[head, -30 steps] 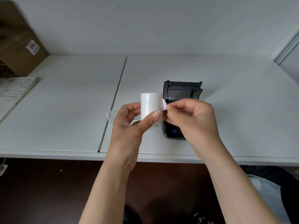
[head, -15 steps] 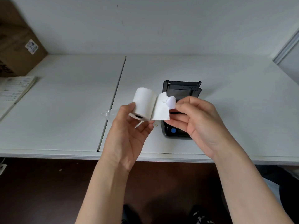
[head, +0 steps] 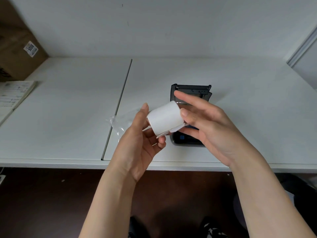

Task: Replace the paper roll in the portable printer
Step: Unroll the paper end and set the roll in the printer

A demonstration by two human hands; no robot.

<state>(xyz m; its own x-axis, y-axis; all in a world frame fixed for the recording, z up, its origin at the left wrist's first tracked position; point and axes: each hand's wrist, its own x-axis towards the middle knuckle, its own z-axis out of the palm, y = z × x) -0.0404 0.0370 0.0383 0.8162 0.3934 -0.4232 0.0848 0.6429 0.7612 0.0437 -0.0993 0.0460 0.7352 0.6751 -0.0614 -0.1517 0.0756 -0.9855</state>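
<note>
**Mid-frame, a fresh roll in hand and the printer lid up**

At the centre of the frame the person holds the paper roll [head: 165, 118] off the tabletop [head: 68, 109], just in front of the portable printer [head: 190, 115]; the printer sits right of centre with its lid [head: 191, 91] standing open at the far end, so the opening step looks done; whether the paper bay is empty I cannot tell, since the right hand covers most of it; a crumpled clear wrapper [head: 118, 123] lies on the tabletop to the left of the hands, which suggests the roll is already unpacked. By my reckoning the job is about halfway; the roll has yet to drop into the bay, its loose end has yet to be fed out, and the lid has yet to be shut.

The left hand [head: 139, 145] cradles the roll from below and from its left end; the thumb stands up against that end and the curled fingers [head: 161, 140] press under it, so the roll is pinched lightly there. The right hand [head: 211, 129] is loosely spread; its thumb tip touches the roll's right edge, the forefinger reaches up over the lid, and the lower fingers lie just beneath the loose tail of paper [head: 173, 130] that hangs from the roll's underside; whether they actually grip that tail I cannot tell. The roll lies tilted, its right end higher in the frame.
</note>
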